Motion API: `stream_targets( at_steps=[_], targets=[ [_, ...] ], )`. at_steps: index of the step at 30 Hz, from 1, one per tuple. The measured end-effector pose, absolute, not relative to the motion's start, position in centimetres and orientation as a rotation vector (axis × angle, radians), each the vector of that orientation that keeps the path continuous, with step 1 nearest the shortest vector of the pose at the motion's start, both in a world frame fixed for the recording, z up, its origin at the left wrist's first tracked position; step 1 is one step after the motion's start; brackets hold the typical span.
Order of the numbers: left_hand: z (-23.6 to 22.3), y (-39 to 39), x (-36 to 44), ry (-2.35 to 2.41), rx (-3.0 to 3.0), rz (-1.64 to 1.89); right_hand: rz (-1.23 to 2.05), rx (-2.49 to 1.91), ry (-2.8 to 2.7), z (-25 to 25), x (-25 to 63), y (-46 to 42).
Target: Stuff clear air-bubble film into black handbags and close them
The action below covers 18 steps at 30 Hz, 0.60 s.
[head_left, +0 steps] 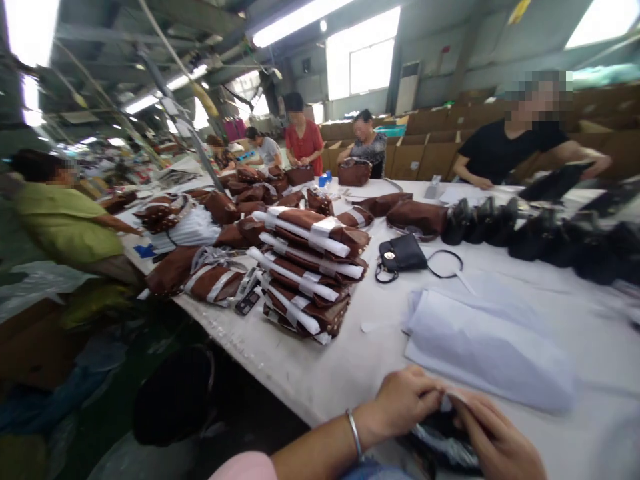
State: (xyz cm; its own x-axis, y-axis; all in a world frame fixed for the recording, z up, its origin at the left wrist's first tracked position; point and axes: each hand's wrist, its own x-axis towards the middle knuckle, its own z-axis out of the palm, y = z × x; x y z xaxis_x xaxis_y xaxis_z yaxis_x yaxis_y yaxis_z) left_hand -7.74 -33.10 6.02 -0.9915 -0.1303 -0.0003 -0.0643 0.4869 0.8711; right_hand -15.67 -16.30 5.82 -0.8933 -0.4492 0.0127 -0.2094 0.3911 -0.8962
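No text, number or brand can be read. What looks like a pale label (414, 166) on a cardboard box (431, 160) at the back is too small to make out, and blur hides any lettering on the round clasp (389, 256) of the black handbag (406, 252).

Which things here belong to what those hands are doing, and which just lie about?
In use: dark item between left hand and right hand; perhaps the white sheets nearby.

Apparently just lying about: stacked brown bags; black handbag.
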Motion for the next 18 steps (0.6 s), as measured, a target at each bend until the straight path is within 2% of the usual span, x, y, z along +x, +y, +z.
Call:
stream_targets(
  at_steps=[2,6,10,18],
  targets=[
    [6.2,-33.0,-7.9,-2.589,0.196,-1.554,-1.465,-0.348,2.37,6.8,-14.7,-17.2],
    [5.9,-33.2,-8.5,-2.375,0.201,-1.73,-1.649,-0.185,2.109,7.2,-14.1,-18.8],
    [5.6,-33.3,-8.9,-2.2,0.368,-1.964,-1.694,-0.154,2.079,6.7,-14.4,-18.8],
    [5.3,-32.9,-9.3,-1.915,0.537,-2.194,-1.653,-0.136,2.022,6.5,-14.7,-18.8]
  ],
)
